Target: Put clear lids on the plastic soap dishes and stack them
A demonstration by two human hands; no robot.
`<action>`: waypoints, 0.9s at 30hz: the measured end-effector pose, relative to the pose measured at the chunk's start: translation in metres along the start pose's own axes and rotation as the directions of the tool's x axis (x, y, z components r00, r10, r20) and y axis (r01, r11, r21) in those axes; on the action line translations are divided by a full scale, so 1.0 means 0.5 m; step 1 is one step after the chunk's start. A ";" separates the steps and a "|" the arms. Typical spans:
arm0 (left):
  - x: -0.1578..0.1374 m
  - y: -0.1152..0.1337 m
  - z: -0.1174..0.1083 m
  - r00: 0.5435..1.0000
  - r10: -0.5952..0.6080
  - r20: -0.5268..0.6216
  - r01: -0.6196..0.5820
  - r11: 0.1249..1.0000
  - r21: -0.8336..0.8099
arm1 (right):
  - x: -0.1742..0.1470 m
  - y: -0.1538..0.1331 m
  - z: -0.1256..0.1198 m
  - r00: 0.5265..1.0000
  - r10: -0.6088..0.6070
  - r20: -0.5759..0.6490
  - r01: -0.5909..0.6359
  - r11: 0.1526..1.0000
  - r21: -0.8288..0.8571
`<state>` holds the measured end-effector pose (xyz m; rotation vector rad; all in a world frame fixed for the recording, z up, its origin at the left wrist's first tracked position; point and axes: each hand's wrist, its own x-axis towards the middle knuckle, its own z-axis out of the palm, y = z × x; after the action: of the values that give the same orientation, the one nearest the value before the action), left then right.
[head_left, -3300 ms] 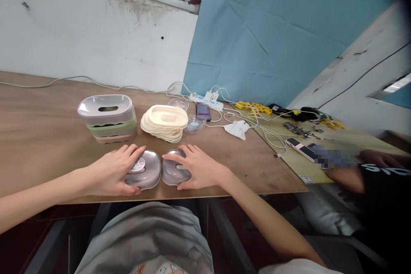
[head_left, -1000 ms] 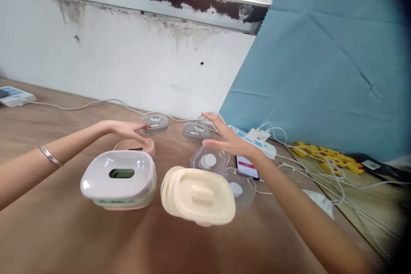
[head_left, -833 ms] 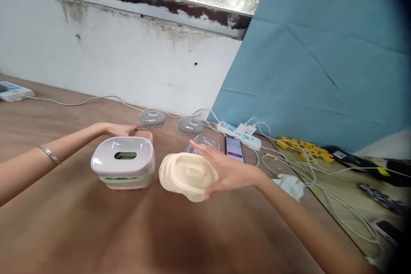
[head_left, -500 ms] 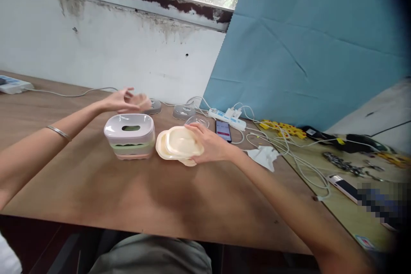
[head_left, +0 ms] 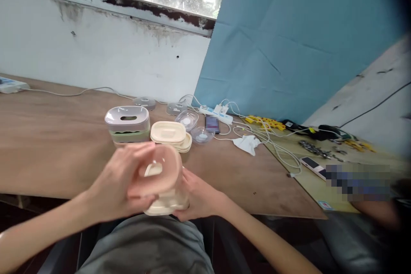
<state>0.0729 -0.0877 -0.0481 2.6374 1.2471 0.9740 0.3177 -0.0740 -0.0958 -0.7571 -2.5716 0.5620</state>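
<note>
My left hand (head_left: 120, 180) is closed around a pink oval plastic cover (head_left: 168, 160) with an oval slot in its top. My right hand (head_left: 199, 192) grips a cream oval plastic base (head_left: 163, 209) at its right side. Both pieces are held tilted above the front of the table, the cover over the base. Whether they are joined I cannot tell. Just beyond my hands is a stack of cream oval bases (head_left: 168, 132). To its left stands a stack of slotted oval covers (head_left: 138, 114), lilac on top with green and pink below.
Clear plastic domes (head_left: 203, 137) and grey-tinted domes (head_left: 144, 102) lie behind the stacks. A power strip (head_left: 216, 114), a phone (head_left: 212, 124), white cables (head_left: 285, 158) and a crumpled white tissue (head_left: 247, 144) are to the right. Another person's arm (head_left: 375, 214) shows at far right.
Both hands have drawn back toward me and come together. My left hand has brought the pink cover from behind the covers; my right hand has taken a cream base off its stack.
</note>
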 end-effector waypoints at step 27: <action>0.040 0.047 0.093 0.996 0.090 0.010 -0.087 0.982 -0.167 | -0.236 0.062 -0.076 0.797 0.579 -0.173 -0.563 0.816 0.136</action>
<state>0.1247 -0.0800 -0.0676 2.5845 1.0045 1.0178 0.4403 -0.1084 -0.1092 -1.5004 -2.0890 0.7086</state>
